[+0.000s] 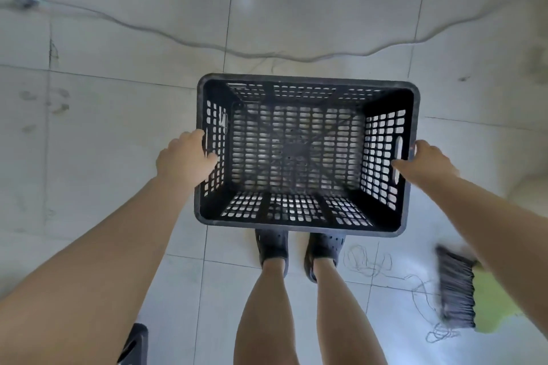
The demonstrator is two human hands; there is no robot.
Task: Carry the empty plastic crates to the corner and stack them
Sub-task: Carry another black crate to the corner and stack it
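A black perforated plastic crate is held level in front of me, above my feet, with nothing inside it. My left hand grips its left short wall at the handle slot, thumb inside the rim. My right hand grips the right short wall at the opposite handle slot, thumb inside as well. Pale floor tiles show through the crate's slotted bottom.
A grey cable runs across the tiled floor beyond the crate. At the lower right lies a broom head with a green part, beside tangled thread. A dark object's corner shows at the bottom left edge.
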